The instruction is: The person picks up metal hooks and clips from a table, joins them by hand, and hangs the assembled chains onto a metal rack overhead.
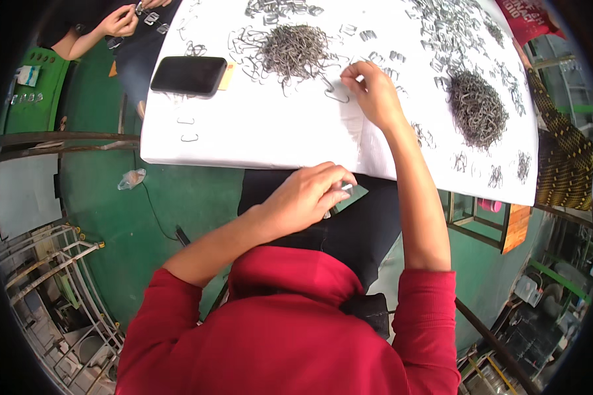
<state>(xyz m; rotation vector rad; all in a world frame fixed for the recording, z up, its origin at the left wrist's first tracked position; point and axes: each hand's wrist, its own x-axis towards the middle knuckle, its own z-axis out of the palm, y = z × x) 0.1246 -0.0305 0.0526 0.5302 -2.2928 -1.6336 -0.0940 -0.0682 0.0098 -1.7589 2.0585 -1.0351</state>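
Note:
A white-covered table (263, 131) carries a tangled heap of grey wire clips (296, 49) at its far middle. My right hand (372, 92) reaches out over the table and pinches a single wire clip (338, 94) just right of that heap. My left hand (310, 194) stays below the table's near edge, over my lap, with its fingers closed on a small stack of metal clips (344, 189). A second heap of wire clips (478, 108) lies to the right of my right hand.
A black phone (188, 74) lies on the table's left part, with loose clips (189, 130) near it. Another person's hand (120, 23) works at the far left corner. More scattered clips (451, 29) cover the far right. Metal racks (53, 276) stand on the green floor at lower left.

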